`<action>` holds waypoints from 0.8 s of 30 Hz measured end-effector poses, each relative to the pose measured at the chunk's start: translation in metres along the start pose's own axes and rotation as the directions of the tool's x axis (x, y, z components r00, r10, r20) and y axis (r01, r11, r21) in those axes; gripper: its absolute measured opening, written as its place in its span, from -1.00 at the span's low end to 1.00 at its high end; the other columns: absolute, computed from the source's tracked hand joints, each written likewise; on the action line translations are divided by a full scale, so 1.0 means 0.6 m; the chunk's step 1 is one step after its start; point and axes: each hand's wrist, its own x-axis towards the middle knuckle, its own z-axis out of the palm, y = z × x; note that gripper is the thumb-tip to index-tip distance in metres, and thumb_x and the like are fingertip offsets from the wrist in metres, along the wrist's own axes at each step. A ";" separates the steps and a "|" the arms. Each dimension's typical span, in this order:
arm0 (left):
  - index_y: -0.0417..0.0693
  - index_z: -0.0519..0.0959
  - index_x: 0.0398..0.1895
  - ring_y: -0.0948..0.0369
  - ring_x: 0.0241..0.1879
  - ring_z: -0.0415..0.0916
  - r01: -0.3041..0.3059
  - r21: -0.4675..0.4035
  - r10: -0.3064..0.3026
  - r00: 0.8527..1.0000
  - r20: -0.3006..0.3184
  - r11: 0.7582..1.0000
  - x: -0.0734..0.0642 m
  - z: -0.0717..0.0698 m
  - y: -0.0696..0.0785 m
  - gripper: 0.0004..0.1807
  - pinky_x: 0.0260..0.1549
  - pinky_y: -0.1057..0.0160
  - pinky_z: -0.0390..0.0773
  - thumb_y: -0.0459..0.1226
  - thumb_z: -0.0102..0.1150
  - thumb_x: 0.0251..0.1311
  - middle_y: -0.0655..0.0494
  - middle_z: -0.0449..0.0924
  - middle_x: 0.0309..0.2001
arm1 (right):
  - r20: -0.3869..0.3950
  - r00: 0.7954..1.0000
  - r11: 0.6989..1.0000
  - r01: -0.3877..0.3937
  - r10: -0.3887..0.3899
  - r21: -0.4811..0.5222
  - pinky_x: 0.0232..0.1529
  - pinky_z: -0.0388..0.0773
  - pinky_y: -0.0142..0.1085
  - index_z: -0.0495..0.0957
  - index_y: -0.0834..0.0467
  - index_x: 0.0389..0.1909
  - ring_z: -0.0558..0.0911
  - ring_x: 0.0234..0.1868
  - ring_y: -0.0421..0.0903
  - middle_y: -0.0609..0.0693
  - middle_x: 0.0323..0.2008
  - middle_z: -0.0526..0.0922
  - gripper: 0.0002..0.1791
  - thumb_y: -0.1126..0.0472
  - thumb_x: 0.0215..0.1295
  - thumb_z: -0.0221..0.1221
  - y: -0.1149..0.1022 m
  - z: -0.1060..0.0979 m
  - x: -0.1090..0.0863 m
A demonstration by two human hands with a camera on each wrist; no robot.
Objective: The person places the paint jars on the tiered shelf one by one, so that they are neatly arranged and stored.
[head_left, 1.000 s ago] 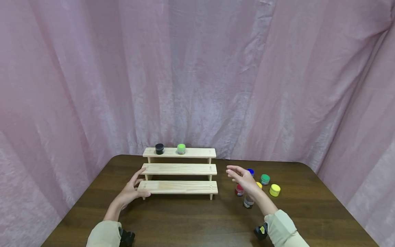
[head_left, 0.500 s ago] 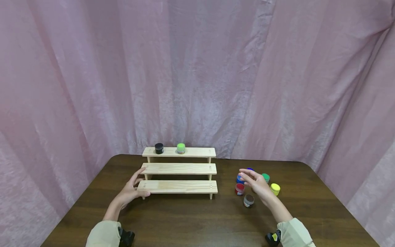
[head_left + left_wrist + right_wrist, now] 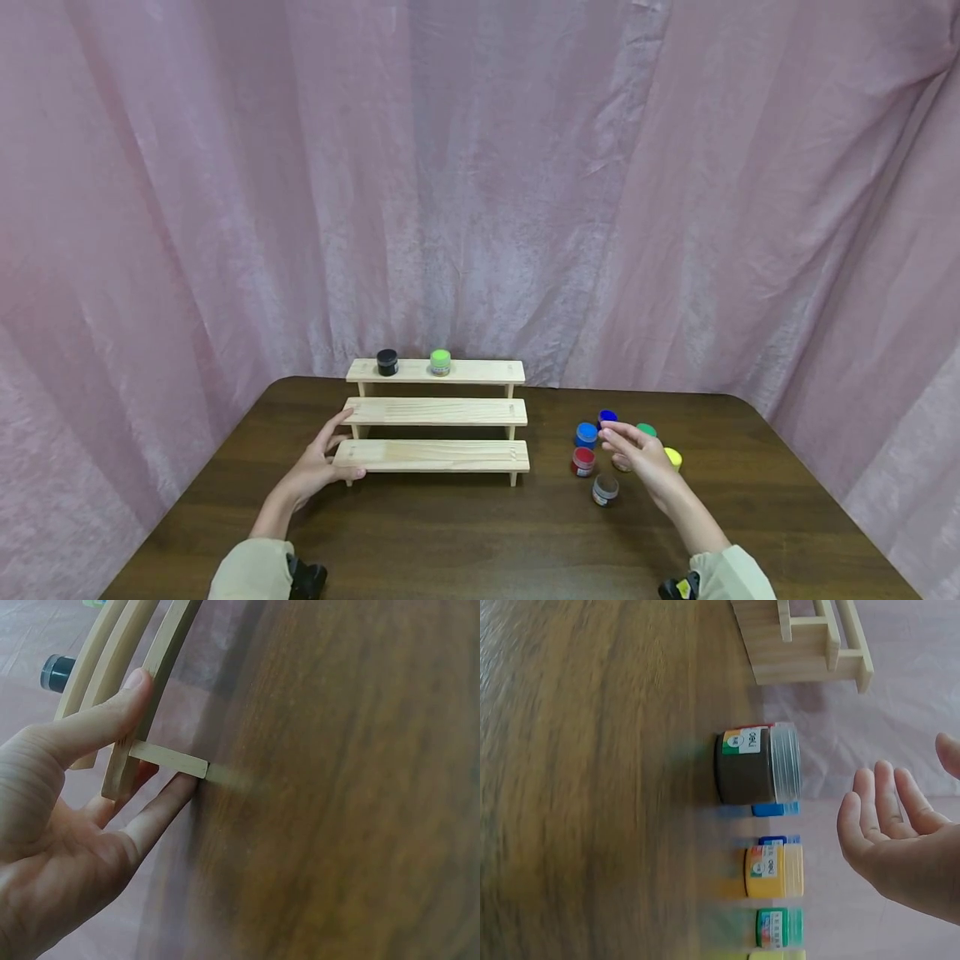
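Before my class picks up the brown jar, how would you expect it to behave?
The brown jar looks squat and stands upright, so it probably won't tip easily. Its round body suggests it could roll if knocked over. The smooth-looking side may be slightly slippery.

The pale three-tier rack (image 3: 435,411) stands left of upright, lidded jars (image 3: 583,462).

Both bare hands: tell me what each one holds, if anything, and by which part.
The left hand grips the pale wooden three-tier rack by its left end; the right hand holds nothing.
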 end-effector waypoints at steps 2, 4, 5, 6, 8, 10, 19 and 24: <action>0.15 -0.14 0.56 0.07 -0.15 0.57 -0.001 -0.001 0.001 1.000 0.001 1.000 0.002 0.000 0.001 0.19 -0.36 0.19 0.59 -0.47 0.43 -0.05 -0.46 0.11 0.35 | -0.008 1.000 1.000 -0.003 0.003 0.011 0.23 0.49 -0.13 0.28 0.30 0.37 0.62 0.01 -0.33 0.25 0.27 0.49 -0.36 -0.05 0.47 0.03 0.003 -0.006 -0.001; 0.15 -0.15 0.56 0.06 -0.14 0.56 -0.007 0.002 0.007 1.000 0.007 1.000 0.002 0.000 0.002 0.20 -0.35 0.19 0.59 -0.46 0.43 -0.04 -0.47 0.11 0.35 | -0.022 1.000 0.999 -0.010 0.010 0.040 0.21 0.50 -0.17 0.26 0.32 0.37 0.61 -0.05 -0.39 0.18 0.20 0.56 -0.36 -0.04 0.47 0.03 0.007 -0.011 -0.003; 0.15 -0.15 0.56 0.05 -0.13 0.56 -0.008 0.004 0.008 1.000 0.007 1.000 0.001 0.000 0.003 0.20 -0.34 0.19 0.59 -0.46 0.43 -0.04 -0.46 0.11 0.35 | -0.024 1.000 0.998 -0.017 0.018 0.059 0.20 0.52 -0.22 0.25 0.33 0.38 0.60 -0.08 -0.43 0.11 0.15 0.59 -0.35 -0.03 0.47 0.02 0.009 -0.013 -0.003; 0.15 -0.15 0.56 0.04 -0.11 0.56 -0.008 0.007 0.008 1.000 0.004 1.000 0.001 0.000 0.003 0.19 -0.33 0.20 0.59 -0.46 0.43 -0.04 -0.46 0.12 0.35 | -0.024 0.999 0.996 -0.026 0.028 0.080 0.18 0.52 -0.27 0.24 0.33 0.39 0.59 -0.11 -0.47 0.02 0.10 0.61 -0.35 -0.03 0.48 0.02 0.012 -0.015 -0.004; 0.15 -0.17 0.56 0.01 -0.08 0.55 -0.010 0.015 0.010 1.000 0.009 1.000 -0.001 0.000 0.003 0.20 -0.30 0.20 0.59 -0.46 0.43 -0.03 -0.48 0.10 0.35 | -0.023 0.999 0.992 -0.043 0.046 0.119 0.13 0.53 -0.37 0.21 0.34 0.40 0.59 -0.13 -0.49 -0.16 0.01 0.61 -0.33 -0.02 0.47 0.03 0.017 -0.018 -0.005; 0.14 -0.16 0.56 -0.01 -0.07 0.55 -0.009 0.019 0.009 1.000 0.005 1.000 -0.001 0.001 0.002 0.20 -0.29 0.20 0.59 -0.46 0.43 -0.04 -0.48 0.12 0.35 | -0.025 0.998 0.988 -0.056 0.061 0.145 0.10 0.53 -0.43 0.20 0.35 0.41 0.59 -0.12 -0.49 -0.25 -0.04 0.60 -0.32 -0.02 0.47 0.04 0.023 -0.021 -0.008; 0.12 -0.18 0.56 -0.01 -0.09 0.55 -0.013 0.002 0.013 1.000 0.014 1.000 -0.003 0.002 0.003 0.20 -0.34 0.18 0.59 -0.47 0.42 -0.03 -0.49 0.11 0.34 | -0.070 0.993 0.982 -0.085 0.098 0.170 0.03 0.54 -0.47 0.23 0.37 0.39 0.61 -0.08 -0.40 -0.35 -0.11 0.64 -0.34 0.01 0.46 0.06 0.043 -0.026 -0.014; 0.14 -0.16 0.56 0.03 -0.13 0.56 -0.007 -0.003 0.007 1.000 0.010 1.000 -0.004 0.002 0.004 0.20 -0.35 0.19 0.59 -0.47 0.42 -0.03 -0.47 0.14 0.33 | -0.054 0.992 0.986 -0.110 0.118 0.128 0.10 0.52 -0.41 0.22 0.33 0.40 0.59 -0.02 -0.36 -0.08 0.15 0.59 -0.31 -0.03 0.44 0.07 0.050 -0.027 -0.019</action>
